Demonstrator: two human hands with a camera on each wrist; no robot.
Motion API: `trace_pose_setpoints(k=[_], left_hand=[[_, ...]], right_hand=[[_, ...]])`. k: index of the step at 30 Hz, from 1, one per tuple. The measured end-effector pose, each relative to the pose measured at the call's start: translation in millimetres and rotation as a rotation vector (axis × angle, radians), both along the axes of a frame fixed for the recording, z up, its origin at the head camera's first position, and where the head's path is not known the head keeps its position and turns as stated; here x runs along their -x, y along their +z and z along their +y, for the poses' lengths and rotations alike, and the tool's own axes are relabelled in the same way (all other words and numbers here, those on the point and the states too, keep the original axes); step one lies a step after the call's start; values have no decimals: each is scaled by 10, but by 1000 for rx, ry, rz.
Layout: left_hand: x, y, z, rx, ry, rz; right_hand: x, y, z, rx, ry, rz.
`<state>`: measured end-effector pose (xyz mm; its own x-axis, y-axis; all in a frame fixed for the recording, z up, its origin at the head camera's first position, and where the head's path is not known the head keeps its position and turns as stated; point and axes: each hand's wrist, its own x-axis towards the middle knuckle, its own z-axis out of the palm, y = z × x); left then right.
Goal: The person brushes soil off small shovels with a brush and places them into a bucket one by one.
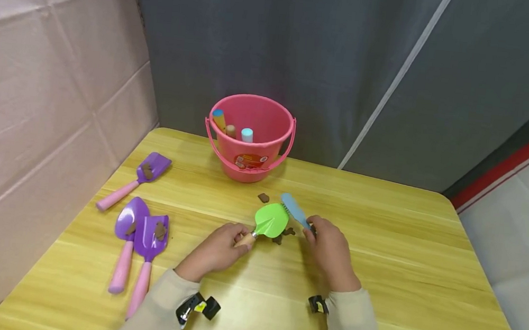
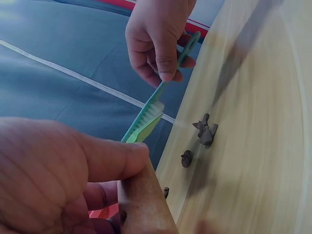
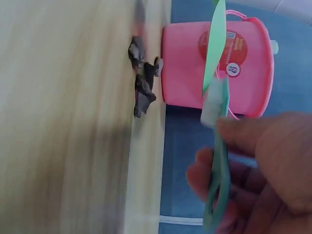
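A pink bucket (image 1: 272, 152) stands at upper centre. Three purple scoops (image 1: 145, 243) lie at left. A grey curtain (image 1: 281, 44) hangs across the top.

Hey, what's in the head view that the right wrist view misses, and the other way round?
Only the head view shows the purple shovels, the left hand and the wooden handle of the trowel. Only the right wrist view shows the loop in the handle of the brush. Both show the trowel's blade, brush, bucket, clumps and right hand.
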<state>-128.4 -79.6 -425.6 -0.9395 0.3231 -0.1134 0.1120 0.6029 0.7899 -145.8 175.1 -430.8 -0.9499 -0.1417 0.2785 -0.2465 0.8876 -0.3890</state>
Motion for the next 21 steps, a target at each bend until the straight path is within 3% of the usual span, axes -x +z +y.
trace_pose_setpoints(k=[3,8,11,14,21], left_hand=[[2,-11,0,2,0,-3],[15,-41,-2,7,0,0],[23,-44,-4,8,5,5],[27,-36,-7,5,12,4],[23,-41,-11,-6,7,3]], right_hand=[[-9,41,-27,-5,0,34],[-81,127,-137,-3,173,38],[-103,127,-171,-15,233,30],[-88,95,-160,-4,205,10],[11,-26,-20,43,28,-93]])
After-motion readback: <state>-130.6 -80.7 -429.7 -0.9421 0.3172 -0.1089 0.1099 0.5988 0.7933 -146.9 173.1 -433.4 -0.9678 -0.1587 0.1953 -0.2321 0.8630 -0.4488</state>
